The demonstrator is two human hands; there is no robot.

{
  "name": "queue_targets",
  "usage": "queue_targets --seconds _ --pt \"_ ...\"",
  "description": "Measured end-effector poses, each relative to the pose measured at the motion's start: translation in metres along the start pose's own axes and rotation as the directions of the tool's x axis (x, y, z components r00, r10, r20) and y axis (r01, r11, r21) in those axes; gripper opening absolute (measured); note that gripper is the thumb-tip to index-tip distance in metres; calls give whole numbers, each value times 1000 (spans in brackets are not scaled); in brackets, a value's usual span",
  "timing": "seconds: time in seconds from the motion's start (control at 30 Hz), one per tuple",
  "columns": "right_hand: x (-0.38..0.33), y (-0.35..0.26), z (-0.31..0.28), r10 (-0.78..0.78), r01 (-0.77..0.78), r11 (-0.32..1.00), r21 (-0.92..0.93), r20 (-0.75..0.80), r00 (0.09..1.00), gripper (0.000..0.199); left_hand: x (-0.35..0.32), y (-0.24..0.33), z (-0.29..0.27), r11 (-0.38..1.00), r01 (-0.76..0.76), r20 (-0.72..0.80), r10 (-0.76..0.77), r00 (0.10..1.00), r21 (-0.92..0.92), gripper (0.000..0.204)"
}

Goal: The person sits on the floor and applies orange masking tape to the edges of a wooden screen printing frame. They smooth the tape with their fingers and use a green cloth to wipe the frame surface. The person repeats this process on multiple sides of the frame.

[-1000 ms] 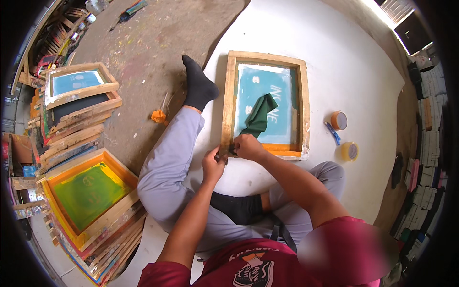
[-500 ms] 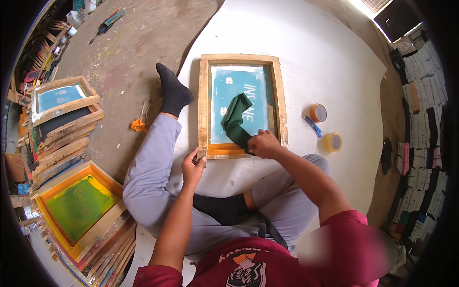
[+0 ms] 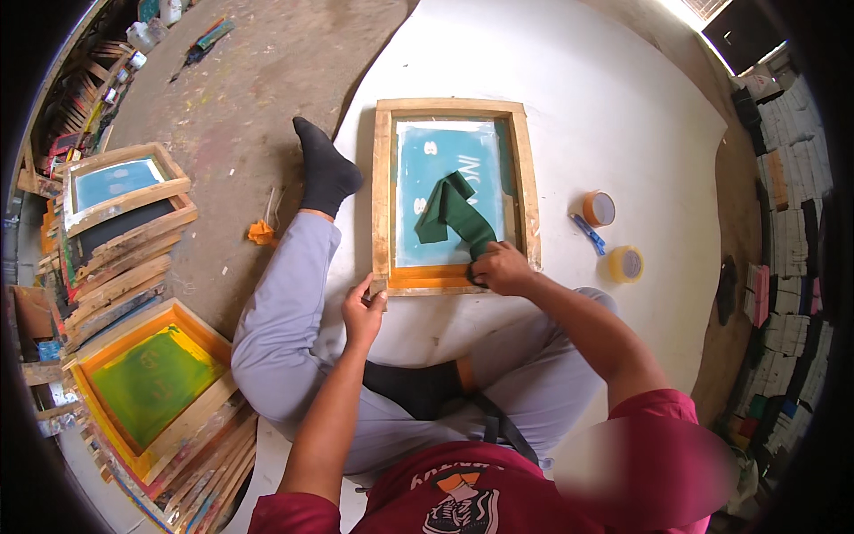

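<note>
A wooden-framed printing screen (image 3: 383, 196) with a teal mesh and pale lettering lies flat in front of me. My left hand (image 3: 363, 313) grips its near left corner between thumb and fingers. In my right hand (image 3: 503, 270), fingers closed, is one end of a dark green fabric strip (image 3: 458, 211). The rest of that strip lies folded over the mesh, covering part of the lettering. My right hand is above the near right part of the frame, by the orange-brown band along the mesh's near edge.
Right of the screen, on the white sheet (image 3: 640, 133), lie a brown tape roll (image 3: 599, 208), a blue cutter (image 3: 588, 233) and a yellowish tape roll (image 3: 625, 264). Stacked wooden frames (image 3: 124, 267) stand at left, one with a green-yellow mesh (image 3: 156, 383). An orange scrap (image 3: 261, 232) lies near my socked foot (image 3: 326, 169).
My right hand has shifted slightly right with the strip's end. The strip's near part swung right and its folded left part opened out. My left hand stays on the frame corner.
</note>
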State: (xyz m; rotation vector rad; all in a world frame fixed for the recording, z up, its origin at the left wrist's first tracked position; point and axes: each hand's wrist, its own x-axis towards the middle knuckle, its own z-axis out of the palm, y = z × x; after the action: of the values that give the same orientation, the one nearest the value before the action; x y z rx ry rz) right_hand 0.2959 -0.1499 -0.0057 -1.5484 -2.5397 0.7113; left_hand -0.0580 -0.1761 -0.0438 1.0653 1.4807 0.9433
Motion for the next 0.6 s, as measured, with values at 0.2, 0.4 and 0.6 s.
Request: queue_targets --seconds 0.2,0.4,0.6 --pt "97 -94 33 -136 144 963 227 -53 989 10 5 -19 -3 982 -71 -42 80 996 173 51" --pt "110 -106 47 -74 73 983 166 1 997 12 1 -9 -2 973 -78 -38 89 995 216 52" --pt "118 -112 35 -25 31 998 -45 122 992 14 4 -3 -2 918 -233 -30 256 966 321 50"
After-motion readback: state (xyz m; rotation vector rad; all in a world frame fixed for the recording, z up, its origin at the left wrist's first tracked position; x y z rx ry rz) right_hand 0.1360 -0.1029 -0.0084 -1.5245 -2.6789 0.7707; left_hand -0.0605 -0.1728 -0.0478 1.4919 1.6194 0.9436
